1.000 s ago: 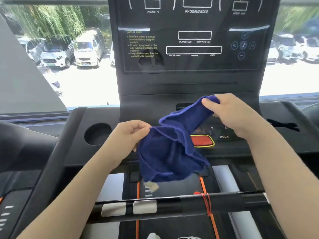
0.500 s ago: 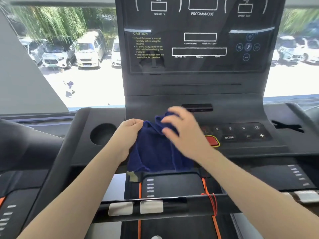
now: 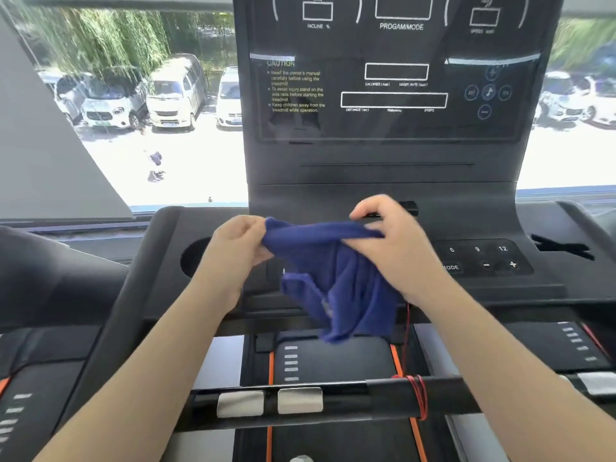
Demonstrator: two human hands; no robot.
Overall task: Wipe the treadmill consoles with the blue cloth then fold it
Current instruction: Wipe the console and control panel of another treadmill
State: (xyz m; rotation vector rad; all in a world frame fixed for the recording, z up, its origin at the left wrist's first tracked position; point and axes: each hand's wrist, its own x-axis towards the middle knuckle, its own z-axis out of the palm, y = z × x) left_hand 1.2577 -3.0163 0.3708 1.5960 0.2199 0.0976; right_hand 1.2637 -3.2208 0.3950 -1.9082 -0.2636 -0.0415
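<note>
Nearest the camera, a black handlebar (image 3: 383,393) crosses the frame, carrying 2 silver sensor plates (image 3: 270,401) on its left part and a red cord (image 3: 416,395) wound round its right part. Below and beyond it lies the treadmill deck (image 3: 333,358) with orange side stripes.

Above the bar, both forearms reach forward. The blue cloth (image 3: 336,281) is now held up between the 2 hands, its top edge pulled into a taut band, where 0.5 s ago it lay bunched flatter under the right hand. The left hand (image 3: 233,248) pinches the cloth's left corner, fingers curled together on it, much as before. The right hand (image 3: 393,248) has turned and lifted: its fingers are clamped on the top edge near the right end, and the rest of the cloth hangs down in loose folds in front of the keypad.

The hanging cloth and the right hand hide the left part of the button panel (image 3: 483,258); only 6, 9, 12, the minus and plus keys and part of MODE show. A round cup holder (image 3: 195,258) sits left of the left hand, partly covered by it.

Farther off stands the upright treadmill console (image 3: 393,95), dark, with white outlines and a caution text. Behind it a window (image 3: 166,128) shows parked cars (image 3: 173,91) and trees.
</note>
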